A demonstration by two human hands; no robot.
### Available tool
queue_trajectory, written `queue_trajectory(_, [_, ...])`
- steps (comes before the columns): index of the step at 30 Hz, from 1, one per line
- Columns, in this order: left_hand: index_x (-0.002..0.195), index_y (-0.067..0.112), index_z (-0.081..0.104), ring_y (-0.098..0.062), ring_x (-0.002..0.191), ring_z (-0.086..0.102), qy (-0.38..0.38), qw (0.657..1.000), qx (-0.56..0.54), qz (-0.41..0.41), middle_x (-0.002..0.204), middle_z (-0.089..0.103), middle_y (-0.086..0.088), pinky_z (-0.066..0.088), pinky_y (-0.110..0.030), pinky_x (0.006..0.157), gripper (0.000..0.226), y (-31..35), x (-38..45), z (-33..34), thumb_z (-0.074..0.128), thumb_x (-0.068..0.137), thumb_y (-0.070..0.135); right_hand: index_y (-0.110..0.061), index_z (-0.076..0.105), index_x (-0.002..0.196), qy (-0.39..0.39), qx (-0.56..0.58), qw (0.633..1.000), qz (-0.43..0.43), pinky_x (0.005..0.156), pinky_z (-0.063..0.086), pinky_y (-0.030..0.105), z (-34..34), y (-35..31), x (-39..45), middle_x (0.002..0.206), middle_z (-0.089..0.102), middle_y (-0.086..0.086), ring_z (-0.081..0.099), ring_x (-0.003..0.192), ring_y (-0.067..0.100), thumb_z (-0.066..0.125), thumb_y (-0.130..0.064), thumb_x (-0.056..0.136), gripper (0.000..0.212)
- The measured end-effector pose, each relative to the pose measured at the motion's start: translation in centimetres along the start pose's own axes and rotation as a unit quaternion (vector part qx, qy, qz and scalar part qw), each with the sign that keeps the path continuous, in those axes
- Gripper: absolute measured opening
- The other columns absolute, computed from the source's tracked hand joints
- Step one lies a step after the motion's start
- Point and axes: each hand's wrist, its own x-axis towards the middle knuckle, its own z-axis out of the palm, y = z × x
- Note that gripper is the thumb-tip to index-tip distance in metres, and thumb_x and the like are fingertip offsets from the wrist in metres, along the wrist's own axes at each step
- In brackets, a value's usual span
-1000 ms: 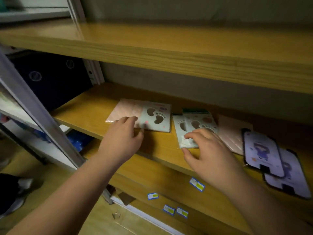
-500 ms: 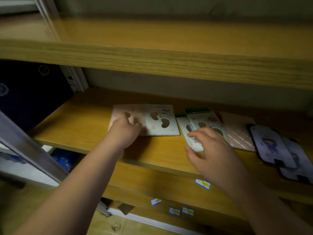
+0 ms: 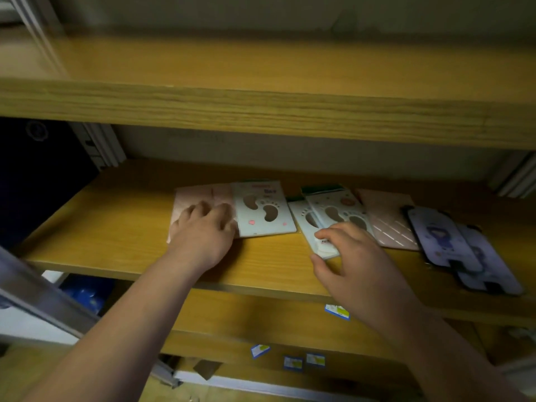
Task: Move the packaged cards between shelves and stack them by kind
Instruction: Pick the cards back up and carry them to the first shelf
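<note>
our left hand (image 3: 203,236) lies flat on pink card pack (image 3: 197,198), fingers spread, gripping nothing. our right hand (image 3: 359,274) pinches near edge of footprint card pack (image 3: 310,224), thumb at its corner. both on middle wooden shelf (image 3: 121,227), dim light; purple packs (image 3: 443,239) further right.

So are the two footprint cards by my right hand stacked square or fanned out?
Fanned out. The upper footprint card lies offset across the lower one, whose left edge and near corner show beside the right hand.
</note>
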Motion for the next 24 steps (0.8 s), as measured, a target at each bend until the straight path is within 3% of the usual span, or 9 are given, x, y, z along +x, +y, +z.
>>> queue_trajectory(3, [0.149,0.035,0.031,-0.037,0.149,0.016,0.013,0.998,0.028,-0.060,0.164,0.024,-0.012,0.020,-0.052,0.115,0.064,0.0,-0.4,0.5,0.027,0.094,0.068,-0.027,0.058,0.130,0.004,0.000,1.000,0.001,0.086,0.035,0.020,0.0,-0.3,0.0,0.123,0.056,-0.013,0.046,0.112,0.002,0.058,-0.042,0.093,0.040])
queue_trajectory(6, [0.155,0.029,0.022,-0.037,0.150,0.016,0.026,0.997,0.032,-0.062,0.165,0.023,-0.012,0.021,-0.052,0.115,0.066,-0.5,-0.5,0.4,0.027,0.098,0.064,-0.028,0.058,0.131,0.002,0.003,1.000,-0.005,0.089,0.037,0.021,0.3,-0.8,-0.1,0.124,0.055,-0.014,0.046,0.115,0.003,0.057,-0.042,0.093,0.040])
queue_trajectory(10, [0.151,0.013,0.031,-0.041,0.128,0.046,0.057,0.998,-0.002,-0.025,0.144,0.053,-0.019,0.041,-0.047,0.099,0.058,-2.0,0.0,-0.5,0.048,0.097,0.025,-0.029,0.057,0.131,-0.008,-0.004,1.000,-0.004,0.094,0.038,0.022,0.6,-1.0,-0.2,0.126,0.055,-0.015,0.046,0.118,0.004,0.057,-0.043,0.093,0.041])
queue_trajectory(12, [0.149,0.011,0.035,-0.041,0.114,0.052,0.066,0.997,-0.023,-0.023,0.129,0.061,-0.021,0.042,-0.042,0.086,0.062,-2.6,0.1,-0.7,0.051,0.089,0.011,-0.029,0.057,0.131,-0.010,-0.003,1.000,-0.005,0.092,0.037,0.022,0.6,-1.2,0.0,0.125,0.055,-0.014,0.046,0.117,0.004,0.057,-0.043,0.093,0.040])
queue_trajectory(18, [0.142,0.014,0.047,-0.036,0.115,0.055,0.105,0.994,-0.001,-0.013,0.129,0.063,-0.015,0.045,-0.045,0.093,0.062,-2.4,-0.2,-0.6,0.054,0.095,0.053,-0.029,0.057,0.131,-0.014,-0.002,1.000,-0.014,0.094,0.034,0.021,1.2,-2.4,0.6,0.125,0.055,-0.015,0.045,0.117,0.004,0.056,-0.042,0.093,0.040])
queue_trajectory(22, [0.137,0.020,0.049,-0.036,0.115,0.056,0.097,0.992,-0.038,-0.077,0.124,0.063,-0.011,0.044,-0.047,0.090,0.066,-2.0,0.3,-0.9,0.066,0.085,0.057,-0.029,0.056,0.132,-0.027,-0.002,1.000,-0.017,0.098,0.042,0.028,1.3,-2.8,0.9,0.124,0.054,-0.014,0.047,0.116,0.005,0.056,-0.043,0.093,0.041])
queue_trajectory(24, [0.136,0.018,0.049,-0.033,0.112,0.058,0.076,0.985,-0.119,-0.095,0.121,0.064,-0.008,0.048,-0.044,0.091,0.069,-2.0,0.9,-1.4,0.075,0.081,0.050,-0.029,0.056,0.132,-0.028,-0.007,1.000,-0.013,0.099,0.042,0.029,1.3,-2.7,1.1,0.125,0.055,-0.014,0.047,0.116,0.005,0.056,-0.043,0.093,0.042])
